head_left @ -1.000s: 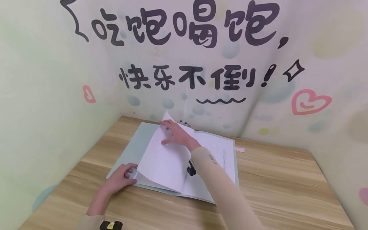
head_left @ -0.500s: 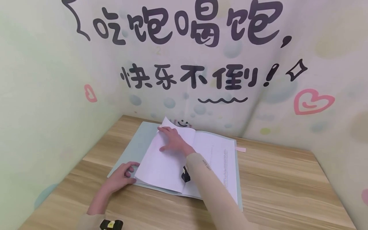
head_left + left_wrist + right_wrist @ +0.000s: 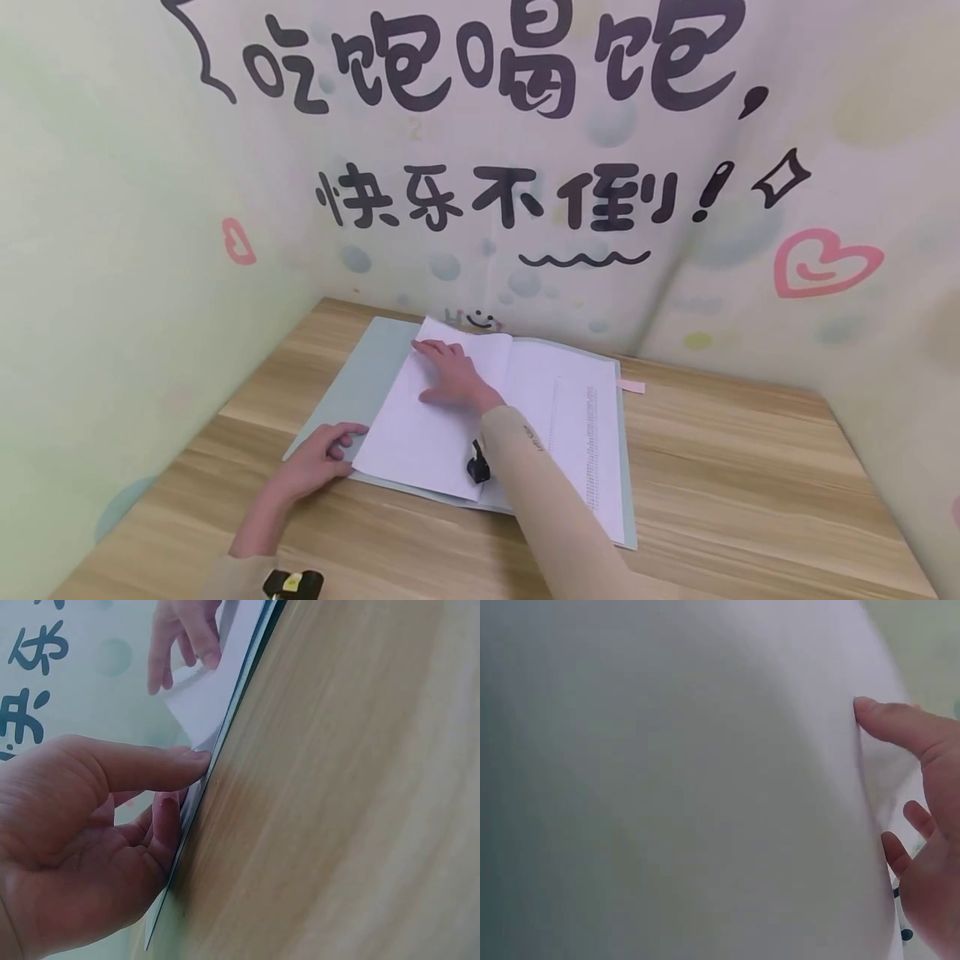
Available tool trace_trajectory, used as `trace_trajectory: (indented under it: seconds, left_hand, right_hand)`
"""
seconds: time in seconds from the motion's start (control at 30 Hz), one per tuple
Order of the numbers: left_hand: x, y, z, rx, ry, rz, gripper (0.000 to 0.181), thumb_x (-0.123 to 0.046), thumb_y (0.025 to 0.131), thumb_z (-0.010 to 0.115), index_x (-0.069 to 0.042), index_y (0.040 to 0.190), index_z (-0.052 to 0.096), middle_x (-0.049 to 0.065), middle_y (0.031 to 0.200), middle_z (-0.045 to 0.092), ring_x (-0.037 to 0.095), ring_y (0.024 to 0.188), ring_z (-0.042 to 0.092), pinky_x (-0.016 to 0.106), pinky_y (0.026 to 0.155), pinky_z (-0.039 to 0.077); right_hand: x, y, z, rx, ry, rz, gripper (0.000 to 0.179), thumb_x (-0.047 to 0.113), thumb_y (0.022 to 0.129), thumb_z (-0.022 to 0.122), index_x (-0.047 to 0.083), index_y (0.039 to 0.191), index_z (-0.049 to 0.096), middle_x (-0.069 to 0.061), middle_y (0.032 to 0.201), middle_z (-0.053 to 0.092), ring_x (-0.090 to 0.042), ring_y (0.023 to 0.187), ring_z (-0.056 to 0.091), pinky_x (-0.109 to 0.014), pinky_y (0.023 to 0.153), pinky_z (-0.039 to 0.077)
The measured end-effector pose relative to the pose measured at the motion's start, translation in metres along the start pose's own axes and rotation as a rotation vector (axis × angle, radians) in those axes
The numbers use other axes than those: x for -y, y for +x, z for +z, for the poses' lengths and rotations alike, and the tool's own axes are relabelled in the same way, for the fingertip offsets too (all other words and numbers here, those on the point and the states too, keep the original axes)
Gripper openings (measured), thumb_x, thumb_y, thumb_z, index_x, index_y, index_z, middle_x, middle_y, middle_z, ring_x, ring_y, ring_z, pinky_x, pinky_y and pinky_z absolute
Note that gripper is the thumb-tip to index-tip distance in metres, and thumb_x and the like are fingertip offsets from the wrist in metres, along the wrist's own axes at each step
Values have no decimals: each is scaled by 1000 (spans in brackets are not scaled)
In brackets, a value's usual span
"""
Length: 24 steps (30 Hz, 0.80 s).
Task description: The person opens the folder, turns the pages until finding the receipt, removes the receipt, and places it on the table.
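An open booklet (image 3: 536, 375) lies on the wooden counter (image 3: 735, 467), near the wall (image 3: 420, 283). The left hand (image 3: 318, 462) curves loosely at the cover (image 3: 356, 387), thumb and forefinger apart; the right hand (image 3: 453, 375) spreads over the left leaf (image 3: 408, 433). The paper looks light, limp and easily creased, the cover stiffer, so outer edges seem the best hold. Only the right wrist view shows the sheet bulging close up; only the head view shows the right page's printed columns (image 3: 592, 450).
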<state>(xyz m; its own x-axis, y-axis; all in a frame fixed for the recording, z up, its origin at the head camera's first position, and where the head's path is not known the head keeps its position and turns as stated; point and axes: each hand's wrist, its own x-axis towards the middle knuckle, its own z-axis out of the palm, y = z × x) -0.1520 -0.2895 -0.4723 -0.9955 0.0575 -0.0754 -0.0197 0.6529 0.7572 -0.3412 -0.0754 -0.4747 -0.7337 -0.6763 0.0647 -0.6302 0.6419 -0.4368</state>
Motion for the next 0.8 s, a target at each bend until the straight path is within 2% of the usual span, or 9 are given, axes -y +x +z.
trace_trajectory:
  seconds: [0.17, 0.43, 0.57, 0.67, 0.8]
  left_hand:
    - [-2, 0, -1, 3, -5, 9, 52, 0, 77, 70, -2, 127, 60, 13, 106, 53, 19, 88, 47, 26, 73, 40]
    - [-4, 1, 1, -14, 42, -16, 43, 1, 84, 54, -4, 126, 62, 11, 103, 55, 19, 92, 46, 30, 79, 40]
    - [-4, 0, 1, -17, 41, -8, 37, -8, 91, 59, -3, 127, 61, 11, 103, 54, 19, 91, 46, 29, 78, 40]
    - [-3, -1, 2, -17, 52, 20, 42, -9, 89, 66, -4, 130, 59, 12, 104, 53, 18, 86, 43, 26, 73, 38]
    - [-2, -1, 4, -20, 73, 65, 46, -6, 86, 69, -5, 131, 58, 12, 103, 51, 17, 83, 41, 24, 71, 37]
  right_hand:
    - [4, -2, 0, 48, -25, 30, 82, 30, 86, 76, 32, 155, 31, 0, 157, 38, -30, 135, 35, -47, 107, 32]
    - [5, -3, 3, 74, -83, 34, 54, 32, 89, 73, 39, 139, 54, 4, 143, 50, -24, 123, 40, -40, 97, 31]
    - [5, -3, 5, 92, -89, 38, 46, 31, 90, 71, 40, 134, 59, 4, 141, 52, -23, 121, 42, -40, 96, 30]
    - [4, -2, 8, 106, -99, 44, 45, 31, 91, 69, 42, 134, 59, 6, 141, 51, -23, 122, 42, -40, 95, 30]
    - [1, -1, 11, 117, -125, 58, 45, 32, 93, 68, 43, 135, 58, 7, 142, 51, -23, 122, 41, -40, 96, 31]
